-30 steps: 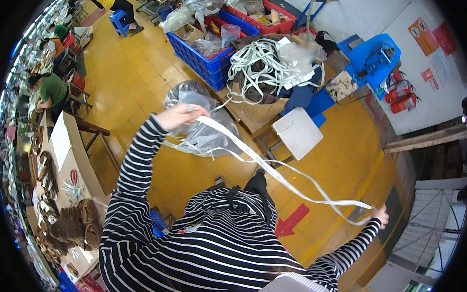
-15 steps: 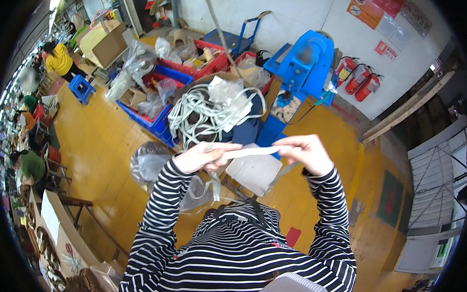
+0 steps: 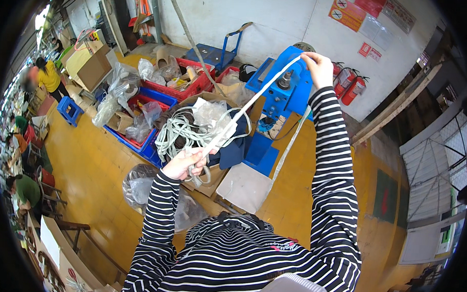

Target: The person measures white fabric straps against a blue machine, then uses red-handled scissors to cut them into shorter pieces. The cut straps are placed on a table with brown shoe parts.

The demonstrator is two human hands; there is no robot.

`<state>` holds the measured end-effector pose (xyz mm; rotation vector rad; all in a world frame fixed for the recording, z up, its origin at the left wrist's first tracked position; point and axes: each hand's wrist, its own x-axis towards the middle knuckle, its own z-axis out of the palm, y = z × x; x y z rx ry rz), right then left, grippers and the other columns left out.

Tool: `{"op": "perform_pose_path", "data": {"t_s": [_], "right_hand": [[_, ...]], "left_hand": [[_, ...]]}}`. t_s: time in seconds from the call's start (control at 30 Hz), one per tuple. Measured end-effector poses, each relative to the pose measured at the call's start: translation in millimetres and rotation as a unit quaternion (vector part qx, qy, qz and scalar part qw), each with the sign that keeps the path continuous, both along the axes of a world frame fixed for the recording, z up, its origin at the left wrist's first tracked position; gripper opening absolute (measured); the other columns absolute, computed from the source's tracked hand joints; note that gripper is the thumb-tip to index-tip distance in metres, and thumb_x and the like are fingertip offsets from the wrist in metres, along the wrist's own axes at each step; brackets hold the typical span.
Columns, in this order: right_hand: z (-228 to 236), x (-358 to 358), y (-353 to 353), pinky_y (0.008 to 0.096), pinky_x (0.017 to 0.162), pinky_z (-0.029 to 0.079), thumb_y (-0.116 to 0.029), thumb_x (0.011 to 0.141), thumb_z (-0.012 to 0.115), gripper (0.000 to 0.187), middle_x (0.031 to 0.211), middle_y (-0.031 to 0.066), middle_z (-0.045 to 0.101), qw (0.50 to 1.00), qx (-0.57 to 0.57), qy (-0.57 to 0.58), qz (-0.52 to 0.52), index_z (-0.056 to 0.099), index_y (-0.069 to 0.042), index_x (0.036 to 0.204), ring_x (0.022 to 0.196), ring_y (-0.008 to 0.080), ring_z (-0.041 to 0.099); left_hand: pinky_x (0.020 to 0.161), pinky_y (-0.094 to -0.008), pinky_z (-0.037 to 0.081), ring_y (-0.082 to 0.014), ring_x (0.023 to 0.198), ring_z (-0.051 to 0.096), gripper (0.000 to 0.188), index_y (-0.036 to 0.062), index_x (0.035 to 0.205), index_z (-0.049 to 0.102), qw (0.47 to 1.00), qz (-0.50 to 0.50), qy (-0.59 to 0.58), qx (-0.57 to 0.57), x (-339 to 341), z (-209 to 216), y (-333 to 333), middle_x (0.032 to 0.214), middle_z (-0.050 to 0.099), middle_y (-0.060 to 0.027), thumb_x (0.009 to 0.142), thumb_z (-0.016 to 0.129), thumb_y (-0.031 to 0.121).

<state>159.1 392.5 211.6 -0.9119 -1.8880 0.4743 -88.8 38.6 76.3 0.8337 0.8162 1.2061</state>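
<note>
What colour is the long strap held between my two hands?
The strap is white or off-white; the head view shows it best.

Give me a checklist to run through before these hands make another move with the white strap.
1. Left hand closed on the white strap: ok.
2. Right hand pinching the strap: ok.
3. Strap between hands free of slack: ok, nearly straight.
4. Hanging strip clear of the stool: cannot tell; they overlap in view.
5. Strap pile untangled: not ok, loops cross.
</note>
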Motion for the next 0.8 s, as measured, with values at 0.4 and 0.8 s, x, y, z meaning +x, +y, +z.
{"op": "perform_pose_path", "data": {"t_s": [0.4, 0.8], "right_hand": [[-101, 115, -98, 0.0214, 0.051, 0.035, -0.015, 0.087, 0.058, 0.02, 0.062, -0.0022, 0.051, 0.984, -0.133, 0.078, -0.091, 0.067, 0.001, 0.095, 0.056, 0.0043, 0.044], [-143, 37, -300, 0.0229, 0.06, 0.04, -0.007, 0.085, 0.061, 0.01, 0.073, 0.0033, 0.052, 0.98, -0.195, 0.037, 0.002, 0.066, -0.002, 0.092, 0.064, 0.0099, 0.047]], "left_hand": [[0.059, -0.023, 0.039, -0.0093, 0.064, 0.043, 0.024, 0.0023, 0.099, 0.05, 0.987, -0.082, -0.124, -0.055, 19, -45, 16, 0.07, 0.041, 0.0015, 0.095, 0.051, 0.026], [0.075, -0.032, 0.049, -0.0201, 0.079, 0.054, 0.019, 0.005, 0.096, 0.048, 0.961, -0.134, -0.219, -0.101, 88, -39, 29, 0.076, 0.047, -0.0023, 0.097, 0.046, 0.024]]}}
